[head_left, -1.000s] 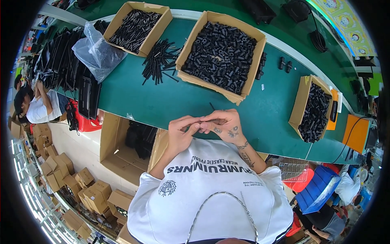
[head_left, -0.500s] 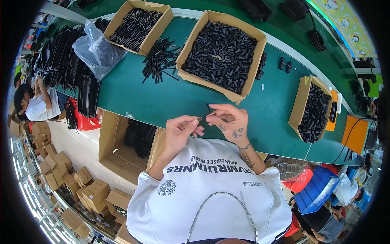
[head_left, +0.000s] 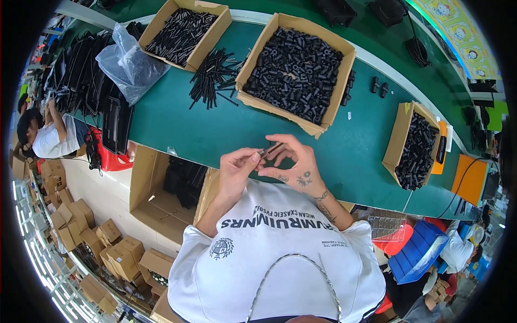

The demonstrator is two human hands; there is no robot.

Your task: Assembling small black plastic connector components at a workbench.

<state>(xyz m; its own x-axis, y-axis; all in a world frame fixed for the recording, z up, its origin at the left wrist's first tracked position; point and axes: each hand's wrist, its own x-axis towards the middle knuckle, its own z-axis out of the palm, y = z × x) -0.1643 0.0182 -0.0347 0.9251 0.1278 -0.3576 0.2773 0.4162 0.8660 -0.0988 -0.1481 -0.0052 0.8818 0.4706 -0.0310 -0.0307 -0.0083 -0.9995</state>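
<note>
Above the table's front edge, my left hand is closed, pinching a thin dark rod with a shiny side between thumb and fingertips. The rod slants up to the right, its far end among the bent fingers of my right hand. The right thumb curves below, apart from the forefinger, leaving a gap. Whether a small black fitting sits on the rod is too small to tell. Beyond my hands stands a cardboard box heaped with short black fittings. Left of it lie loose thin black rods.
Another cardboard box of rods stands at the far left, beside a clear plastic bag. A smaller box of black parts is at right. Several fittings lie on the green table. An open carton sits below its front edge.
My right thumb has moved away from the forefinger and down, and the right fingers have opened into a curve. The rod has turned and shows a shiny side. My left hand keeps its pinch.
</note>
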